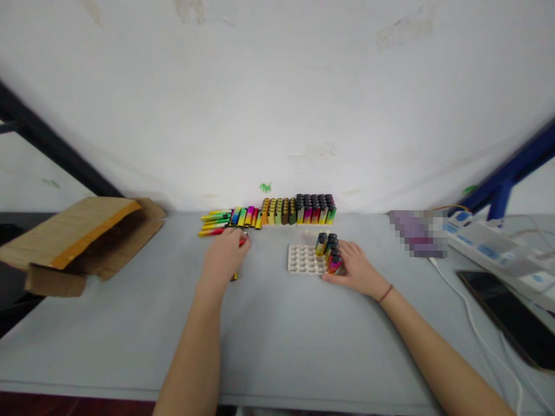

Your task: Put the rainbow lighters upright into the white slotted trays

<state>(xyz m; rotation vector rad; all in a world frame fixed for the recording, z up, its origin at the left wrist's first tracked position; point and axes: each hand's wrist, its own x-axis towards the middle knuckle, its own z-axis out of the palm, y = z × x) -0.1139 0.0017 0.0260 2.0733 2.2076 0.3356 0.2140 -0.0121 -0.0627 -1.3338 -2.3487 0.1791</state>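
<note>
Bracing the tray (302, 260) right of centre, likely for steadiness, the right hand (355, 268) is splayed; centre-left, the left hand (221, 251) is beside lighters (248, 216), grip unclear.

Left of the frame's centre, the left-hand grip (228, 249) is curled downward; right of it, the right-hand grip (354, 268) stands with thumb (339, 279) spread; both forearms (195, 341) slant inward.
</note>
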